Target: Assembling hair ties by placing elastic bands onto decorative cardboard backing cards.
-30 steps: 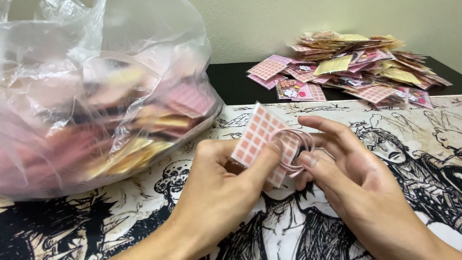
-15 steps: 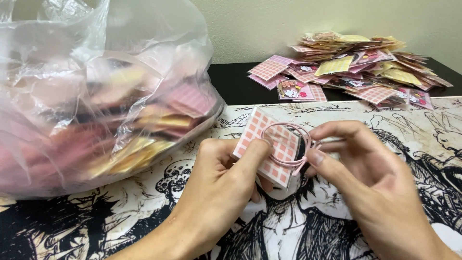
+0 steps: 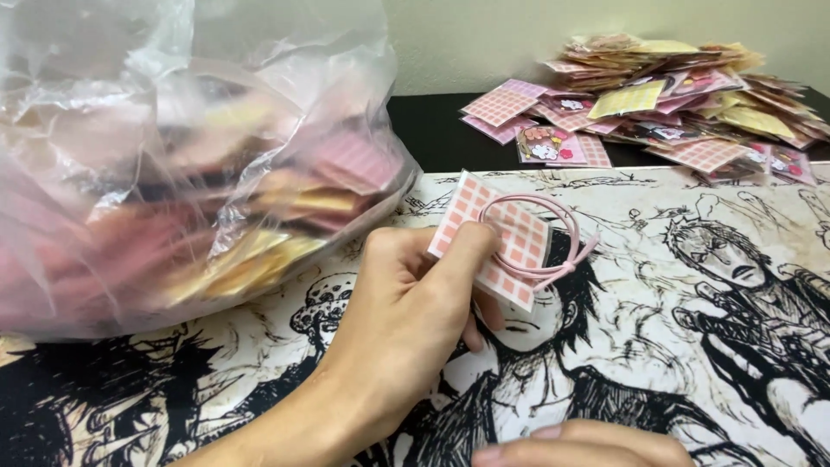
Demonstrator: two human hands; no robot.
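My left hand (image 3: 406, 324) holds a small card with a pink-and-white checked pattern (image 3: 510, 251), thumb pressed on its front. A thin pink elastic hair tie (image 3: 553, 238) is looped across the card, its knotted end sticking out to the right. My right hand (image 3: 584, 445) rests low at the bottom edge of the view, fingers curled, holding nothing that I can see. Both hands are over a mat printed with black-and-white cartoon drawings (image 3: 692, 346).
A large clear plastic bag (image 3: 173, 164) full of pink and yellow cards fills the left side. A loose heap of similar cards (image 3: 657, 95) lies at the back right on a black tabletop (image 3: 432, 130), against a pale wall.
My right hand has let go of the hair tie and dropped down to the bottom edge. The tie now sits looped on the card, held by my left hand alone.
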